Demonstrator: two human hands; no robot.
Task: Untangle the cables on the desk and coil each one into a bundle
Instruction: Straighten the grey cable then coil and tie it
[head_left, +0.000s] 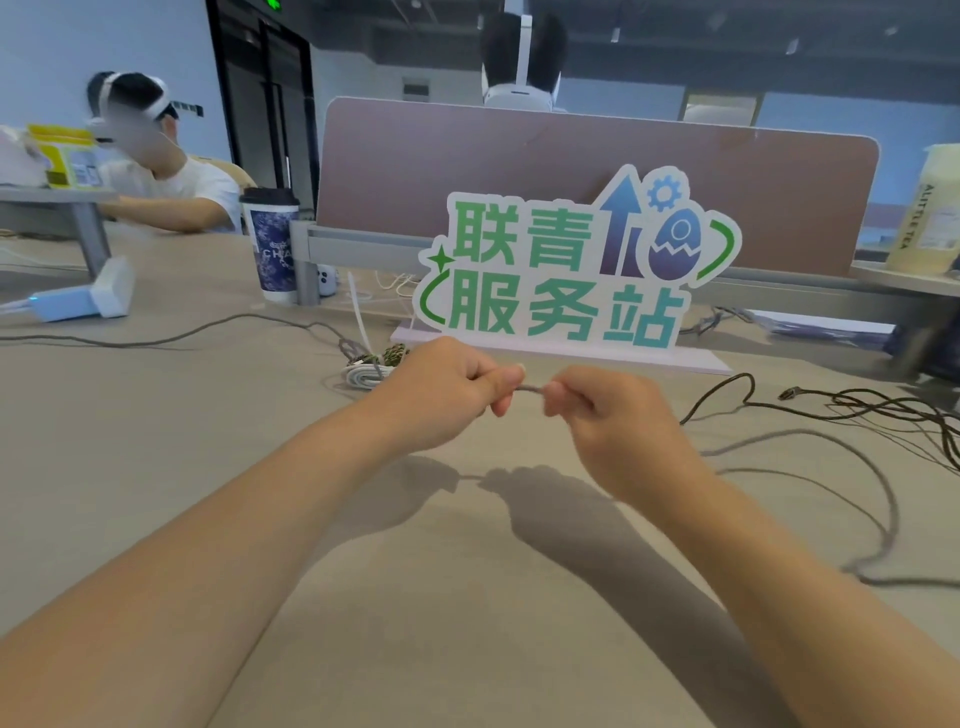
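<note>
1. Pinching a short stretch of grey cable (532, 388) just in front of the green-lettered sign (566, 270), the left hand (447, 389) and right hand (613, 415) each grip it between thumb and curled fingers, raised above the desk (208, 467).
2. A loose grey loop (878, 499) lies on the desk to the sign's front right.
3. Tangled dark cables (883, 405) spread right of the sign.
4. A coiled white bundle (363, 373) and a braided bundle (387, 356) sit touching at the sign's left front corner.
5. A lidded paper cup (272, 244) stands left of the sign.
</note>
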